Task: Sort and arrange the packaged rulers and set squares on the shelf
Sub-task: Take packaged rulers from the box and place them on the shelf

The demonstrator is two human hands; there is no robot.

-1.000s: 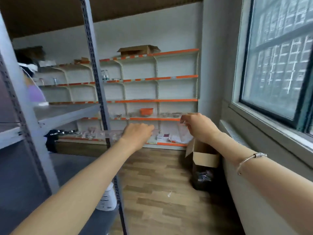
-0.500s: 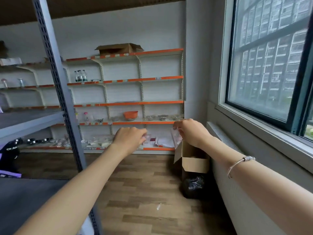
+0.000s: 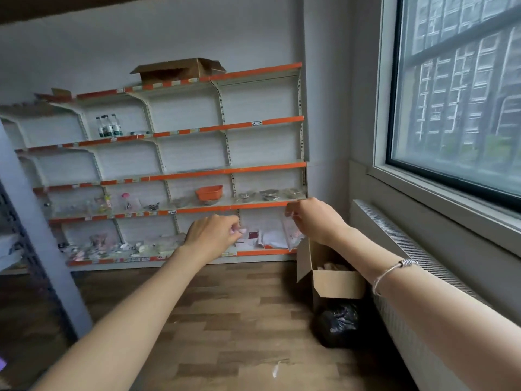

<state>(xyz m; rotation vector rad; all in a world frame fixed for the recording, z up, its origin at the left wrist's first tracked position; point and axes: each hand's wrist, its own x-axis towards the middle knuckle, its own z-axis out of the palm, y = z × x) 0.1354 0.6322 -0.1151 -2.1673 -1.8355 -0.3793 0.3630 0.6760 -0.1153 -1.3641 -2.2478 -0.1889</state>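
Pinching clear packet in right hand; left hand fingers curled on pink item. Slick film may slip before shelf.

Left hand and right hand outstretched, knuckles up, both pinching.

1. Two hands: left hand, right hand.
2. Two held items: pink item pinched left, clear packet pinched right.
3. Two cardboard boxes: top-shelf box, open floor box.
4. Five orange-edged tiers on the wall shelving.
5. Three bottles (blur makes this count unsure).
6. One orange basin, one black bag, one bracelet.
7. One window, one radiator.
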